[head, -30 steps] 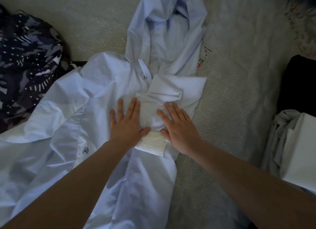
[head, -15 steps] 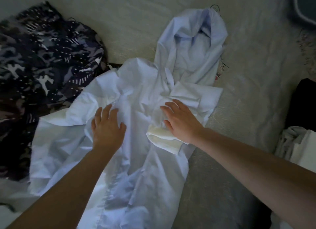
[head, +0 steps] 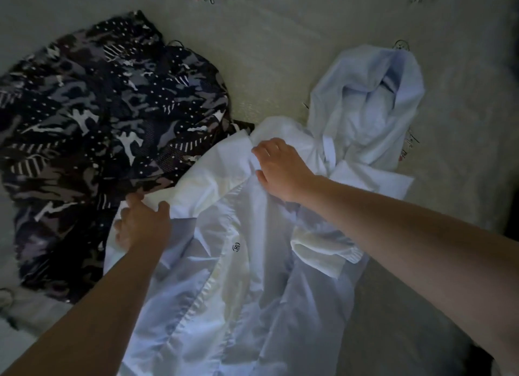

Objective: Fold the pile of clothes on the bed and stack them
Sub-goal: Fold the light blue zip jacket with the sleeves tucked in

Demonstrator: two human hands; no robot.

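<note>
Pale blue jacket (head: 238, 277) is spread over the middle of the bed (head: 280, 67), hood end lying toward the far edge and the hem running off the near edge. Left hand (head: 141, 224) has its fingers curled round the jacket's left edge, right where it meets the camo garment (head: 98, 123). Right hand (head: 280, 169) pinches a fold of the jacket further up, near the shoulder (thumb under, fingers curled over). The rest of the jacket lies below and right of both grips, with a small round logo (head: 236, 247) between the arms.
</note>
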